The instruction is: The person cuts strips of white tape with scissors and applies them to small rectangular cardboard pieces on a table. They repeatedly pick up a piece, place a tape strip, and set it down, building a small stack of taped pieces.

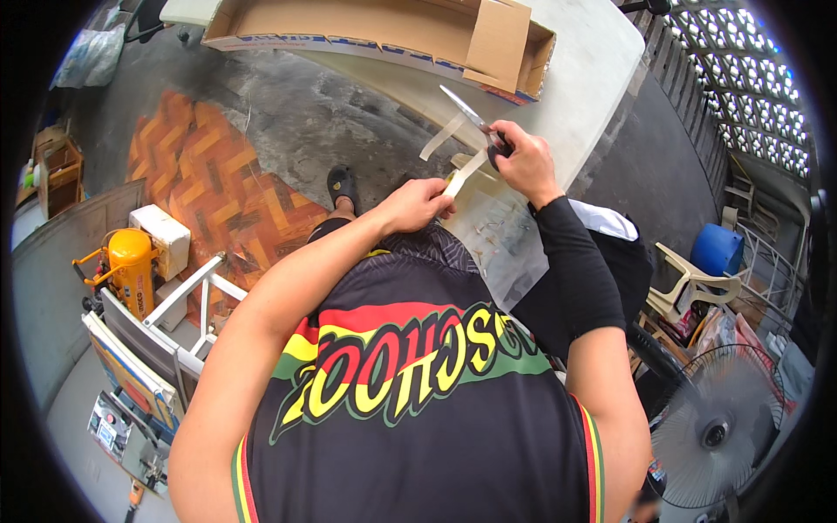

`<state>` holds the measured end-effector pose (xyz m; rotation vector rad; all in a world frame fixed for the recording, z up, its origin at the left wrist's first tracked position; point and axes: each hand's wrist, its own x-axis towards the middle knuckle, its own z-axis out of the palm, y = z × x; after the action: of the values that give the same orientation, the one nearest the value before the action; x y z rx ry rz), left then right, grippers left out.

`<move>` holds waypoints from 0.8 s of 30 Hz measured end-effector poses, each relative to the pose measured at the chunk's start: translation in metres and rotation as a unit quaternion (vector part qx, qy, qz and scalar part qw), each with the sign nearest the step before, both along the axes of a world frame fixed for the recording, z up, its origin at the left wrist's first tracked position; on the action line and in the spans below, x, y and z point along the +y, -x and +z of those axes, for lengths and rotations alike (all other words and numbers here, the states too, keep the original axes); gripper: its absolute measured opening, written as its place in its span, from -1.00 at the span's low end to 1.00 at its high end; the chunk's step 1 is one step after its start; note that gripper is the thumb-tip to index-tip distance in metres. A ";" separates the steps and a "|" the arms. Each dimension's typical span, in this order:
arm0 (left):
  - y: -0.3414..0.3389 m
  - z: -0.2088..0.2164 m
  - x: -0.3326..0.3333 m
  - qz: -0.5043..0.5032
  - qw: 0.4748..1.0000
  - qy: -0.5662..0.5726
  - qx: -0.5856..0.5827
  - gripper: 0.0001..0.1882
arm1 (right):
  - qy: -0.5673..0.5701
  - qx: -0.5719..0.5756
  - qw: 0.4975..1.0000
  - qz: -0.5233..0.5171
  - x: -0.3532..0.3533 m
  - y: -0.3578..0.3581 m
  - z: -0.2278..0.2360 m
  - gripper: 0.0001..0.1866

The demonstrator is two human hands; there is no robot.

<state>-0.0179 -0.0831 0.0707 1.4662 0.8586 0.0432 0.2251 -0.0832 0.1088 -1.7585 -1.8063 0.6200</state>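
On the near side of the long cardboard box (pixel 384 52), black-handled scissors (pixel 468 111) are being gripped by the right hand (pixel 527 163), its fingers clamped on the handles, its elbow bent and the blades being pointed toward the box. Farther from the box, a roll of pale adhesive tape (pixel 454 184) is being pinched between the fingertips of the left hand (pixel 423 204), its forearm being slanted inward. From the roll, a short tape strip (pixel 473 165) is being stretched boxward, toward the right hand.

Grips black-handled metal scissors (pixel 475 119) in right hand (pixel 527 162), pale tape roll (pixel 454 184) in left hand (pixel 417 206), near long brown cardboard box (pixel 384 52).
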 end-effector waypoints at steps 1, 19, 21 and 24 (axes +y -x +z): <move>-0.008 0.001 0.000 0.031 0.998 0.061 0.009 -0.68 | 0.015 -0.016 1.000 0.004 0.004 -0.005 -0.008 -0.60; -0.040 0.005 0.016 0.165 0.967 0.182 0.070 -0.73 | -0.030 -0.111 0.993 0.001 0.033 -0.014 -0.045 -0.59; -0.040 0.002 0.015 0.160 0.966 0.187 0.077 -0.73 | -0.022 -0.153 0.987 -0.048 0.030 -0.015 -0.046 -0.59; -0.042 -0.002 0.015 0.168 0.963 0.198 0.072 -0.74 | -0.047 -0.163 0.984 -0.063 0.030 -0.016 -0.049 -0.55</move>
<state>0.0236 -0.0683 0.0684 0.9465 1.1565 0.0159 0.2410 -0.0536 0.0601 -1.9783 -1.8798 0.2003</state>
